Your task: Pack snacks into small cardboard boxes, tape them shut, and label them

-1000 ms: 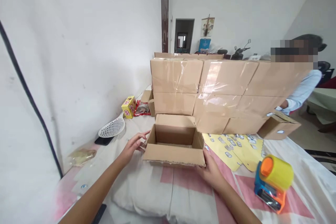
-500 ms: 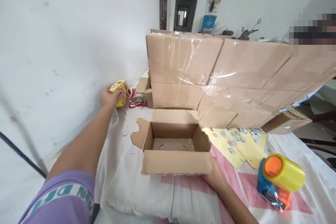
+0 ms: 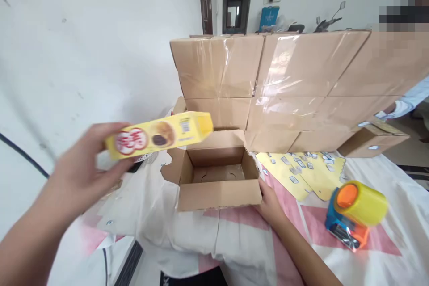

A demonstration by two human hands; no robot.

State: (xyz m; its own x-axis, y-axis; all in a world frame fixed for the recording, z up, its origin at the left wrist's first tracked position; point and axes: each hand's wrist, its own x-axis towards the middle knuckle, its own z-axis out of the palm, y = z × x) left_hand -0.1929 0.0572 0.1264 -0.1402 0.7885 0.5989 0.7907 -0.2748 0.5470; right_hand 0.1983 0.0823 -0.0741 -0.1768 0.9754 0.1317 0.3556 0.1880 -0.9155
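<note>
My left hand is closed around one end of a yellow snack box, which shows red lettering and a round biscuit picture. The box is held up sideways, its far end above the left flap of an open cardboard box. That cardboard box stands on the cloth with its flaps spread, and nothing lies on the part of its floor that I can see. My right hand grips the cardboard box at its right front corner; some of the fingers are hidden behind it.
A wall of taped cartons rises behind the box. To the right lie yellow sheets with small labels and a tape dispenser with yellow tape. Another carton stands at the far right near a person's sleeve. A white wall bounds the left.
My left hand has brought the yellow snack box from beside the wall closer to me and rightward, toward the open cardboard box. My right hand stays on the cardboard box's right side.
</note>
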